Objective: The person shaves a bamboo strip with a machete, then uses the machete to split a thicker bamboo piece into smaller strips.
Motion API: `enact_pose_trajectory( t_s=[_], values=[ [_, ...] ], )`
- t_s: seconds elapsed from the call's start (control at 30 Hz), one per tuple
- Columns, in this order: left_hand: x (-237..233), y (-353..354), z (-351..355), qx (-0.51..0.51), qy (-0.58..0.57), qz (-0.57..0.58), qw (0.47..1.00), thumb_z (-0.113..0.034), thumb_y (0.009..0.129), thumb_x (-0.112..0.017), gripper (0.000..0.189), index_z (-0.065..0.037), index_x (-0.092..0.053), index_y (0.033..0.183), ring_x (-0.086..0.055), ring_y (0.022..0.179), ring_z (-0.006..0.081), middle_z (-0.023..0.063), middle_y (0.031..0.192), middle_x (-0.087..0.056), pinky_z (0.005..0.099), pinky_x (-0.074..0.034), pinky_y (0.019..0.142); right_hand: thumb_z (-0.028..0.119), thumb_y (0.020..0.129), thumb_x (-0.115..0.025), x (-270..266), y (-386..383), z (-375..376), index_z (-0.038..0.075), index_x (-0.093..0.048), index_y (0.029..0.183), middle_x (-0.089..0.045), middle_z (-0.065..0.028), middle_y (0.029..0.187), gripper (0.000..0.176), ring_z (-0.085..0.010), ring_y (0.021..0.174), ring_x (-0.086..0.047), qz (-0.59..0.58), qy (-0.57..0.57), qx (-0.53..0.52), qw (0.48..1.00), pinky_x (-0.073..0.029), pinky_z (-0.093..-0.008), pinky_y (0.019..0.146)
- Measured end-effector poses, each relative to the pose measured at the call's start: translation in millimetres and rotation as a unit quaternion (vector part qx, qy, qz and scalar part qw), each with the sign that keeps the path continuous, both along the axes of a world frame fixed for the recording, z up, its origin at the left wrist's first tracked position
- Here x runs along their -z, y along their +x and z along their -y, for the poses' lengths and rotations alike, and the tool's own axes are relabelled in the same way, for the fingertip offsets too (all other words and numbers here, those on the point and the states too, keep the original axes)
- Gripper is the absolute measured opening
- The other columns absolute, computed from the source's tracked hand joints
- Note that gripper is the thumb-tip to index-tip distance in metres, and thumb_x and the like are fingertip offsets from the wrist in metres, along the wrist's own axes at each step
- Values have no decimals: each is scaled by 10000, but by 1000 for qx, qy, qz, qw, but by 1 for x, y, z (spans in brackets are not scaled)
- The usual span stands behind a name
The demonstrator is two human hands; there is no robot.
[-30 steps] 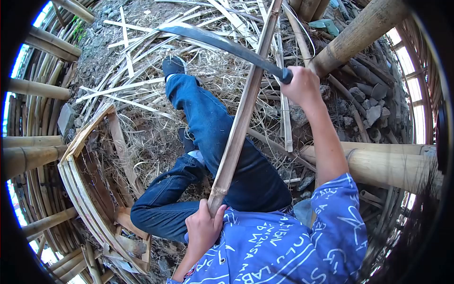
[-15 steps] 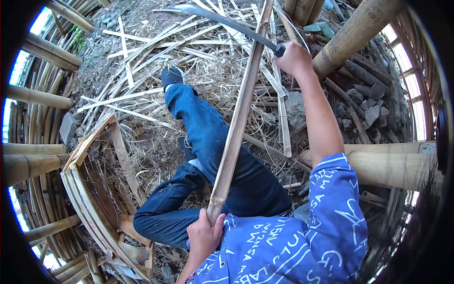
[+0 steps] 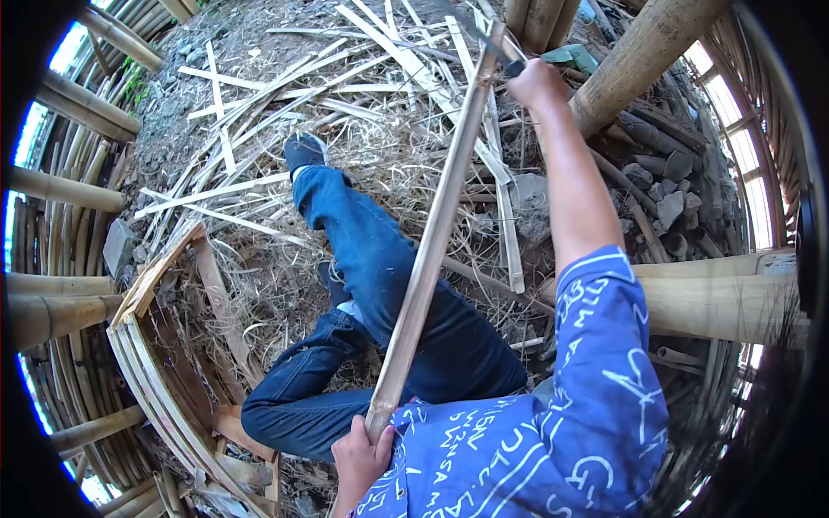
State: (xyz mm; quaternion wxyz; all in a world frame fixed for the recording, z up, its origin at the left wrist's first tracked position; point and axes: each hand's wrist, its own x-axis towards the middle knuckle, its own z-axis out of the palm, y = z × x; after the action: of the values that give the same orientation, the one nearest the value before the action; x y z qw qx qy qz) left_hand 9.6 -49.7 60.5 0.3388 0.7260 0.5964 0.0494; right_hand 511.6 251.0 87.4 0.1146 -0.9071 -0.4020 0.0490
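Note:
A long split bamboo piece (image 3: 433, 233) slants from the person's waist up across the thigh to the upper middle of the view. My left hand (image 3: 363, 456) is closed around its lower end, thumb on top. Far up at the other end, my right hand (image 3: 537, 85) grips the dark handle of a long curved blade (image 3: 473, 30). The blade points up and to the left and lies at the bamboo's upper end, near a node. Whether its edge touches the bamboo is hard to tell.
Thin bamboo strips (image 3: 345, 89) and shavings litter the ground ahead. Bent slats (image 3: 155, 393) stand at the lower left. Thick bamboo poles (image 3: 643, 65) rise at the upper right, with broken stones (image 3: 673, 207) below. My jeans-clad legs (image 3: 371, 250) lie under the bamboo piece.
The blade has swung from pointing left to pointing steeply up and left, nearer the bamboo's far end. Both hands and the bamboo's lower end have shifted slightly.

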Motion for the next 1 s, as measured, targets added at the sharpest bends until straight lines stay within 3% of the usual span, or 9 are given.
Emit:
enact_pose_trajectory(
  t_s=[0.1, 0.17, 0.37, 0.43, 0.47, 0.57, 0.63, 0.67, 1.0],
  values=[
    [-8, 2, -3, 5, 6, -43, 999, -397, 844, -689, 418, -34, -488, 797, -588, 519, 416, 208, 560, -567, 492, -452, 483, 308, 739, -651, 15, 16, 4, -18, -689, 1028, -684, -236, 1045, 438, -369, 1007, -663, 22, 44, -18, 999, -530, -428, 892],
    [-7, 7, -6, -15, -53, 1, 998, -343, 847, -684, 380, -19, -486, 827, -586, 600, 462, 237, 607, -572, 514, -449, 534, 301, 723, -664, 18, 2, 16, -19, -694, 987, -685, -241, 1013, 417, -391, 997, -656, 22, 59, -25, 998, -526, -441, 881],
    [-2, 14, -21, 15, -75, 50, 996, -354, 887, -654, 389, -6, -492, 825, -601, 583, 440, 245, 602, -585, 511, -445, 508, 220, 761, -674, 23, -84, 110, 24, -672, 800, -691, -192, 767, 200, -365, 753, -685, -62, 105, -158, 980, -547, -447, 691],
    [-2, 14, -24, -5, -130, 146, 981, -296, 918, -607, 332, 23, -517, 900, -604, 543, 376, 224, 600, -572, 458, -431, 510, 119, 716, -679, 44, -113, 148, 14, -655, 731, -638, -188, 655, 109, -320, 642, -671, -90, 172, -212, 958, -512, -392, 587],
    [-4, 13, -27, -4, -131, 145, 981, -296, 918, -607, 332, 23, -517, 900, -604, 543, 376, 224, 600, -572, 458, -431, 510, 120, 712, -679, 43, -131, 165, 17, -646, 721, -628, -177, 635, 108, -324, 619, -665, -118, 170, -232, 950, -509, -393, 574],
    [-6, 9, -34, -17, -241, 231, 942, -236, 953, -525, 267, 31, -518, 960, -545, 558, 246, 153, 625, -538, 368, -414, 548, 132, 659, -698, 41, -173, 203, 28, -642, 722, -608, -164, 610, 134, -333, 593, -652, -192, 163, -300, 920, -512, -397, 555],
    [3, 7, -33, -32, -287, 308, 906, -329, 996, -451, 320, -18, -490, 929, -361, 572, 83, -4, 653, -415, 259, -305, 506, 153, 632, -703, 32, -192, 217, 34, -640, 719, -613, -159, 617, 161, -332, 602, -654, -182, 134, -330, 917, -516, -402, 561],
    [1, 11, -36, -23, -282, 319, 905, -349, 1014, -414, 337, -32, -492, 929, -334, 554, 59, -26, 641, -398, 249, -255, 490, 175, 604, -709, 27, -198, 221, 41, -638, 716, -619, -155, 624, 188, -331, 612, -655, -166, 102, -359, 913, -521, -408, 566],
    [-5, 19, -35, -46, -272, 317, 907, -385, 1016, -405, 387, -30, -490, 887, -346, 566, 80, -10, 619, -408, 266, -265, 507, 215, 558, -708, 11, -205, 209, 79, -572, 660, -622, -121, 642, 218, -316, 626, -650, -49, 60, -410, 909, -515, -412, 586]
  ],
)
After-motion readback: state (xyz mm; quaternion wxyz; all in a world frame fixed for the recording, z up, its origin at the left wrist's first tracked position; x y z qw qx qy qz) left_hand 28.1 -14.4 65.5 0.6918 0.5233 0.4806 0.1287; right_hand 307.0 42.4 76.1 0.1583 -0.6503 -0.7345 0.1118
